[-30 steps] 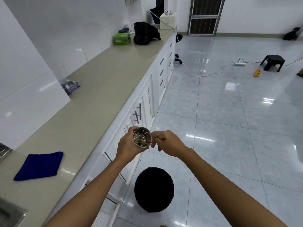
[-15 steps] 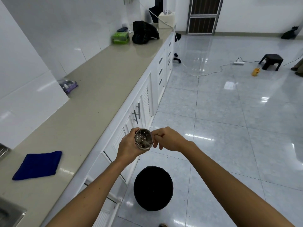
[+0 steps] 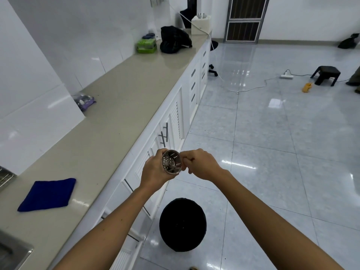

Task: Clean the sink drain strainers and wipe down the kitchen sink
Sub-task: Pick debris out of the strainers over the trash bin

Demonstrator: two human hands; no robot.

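- Strainer (image 3: 171,161) of perforated metal is held up in the air, out past the desk's (image 3: 101,121) front edge and above the black bin (image 3: 182,225) on the floor; its open mouth tilts toward the camera, with dark bits inside.
- Left hand (image 3: 154,171) grips the strainer from the left, fingers wrapped round its wall.
- Right hand (image 3: 199,164) is curled, thumb and forefinger pressed together right at the strainer's right rim; whether they pinch the rim or something in it cannot be told.
- Blue cloth (image 3: 47,193) lies folded flat on the desk, near the steel sink (image 3: 11,254) corner at lower left.
- Purple packet (image 3: 84,99) sits by the wall; a green box (image 3: 146,45) and a black bag (image 3: 174,39) stand at the far end.
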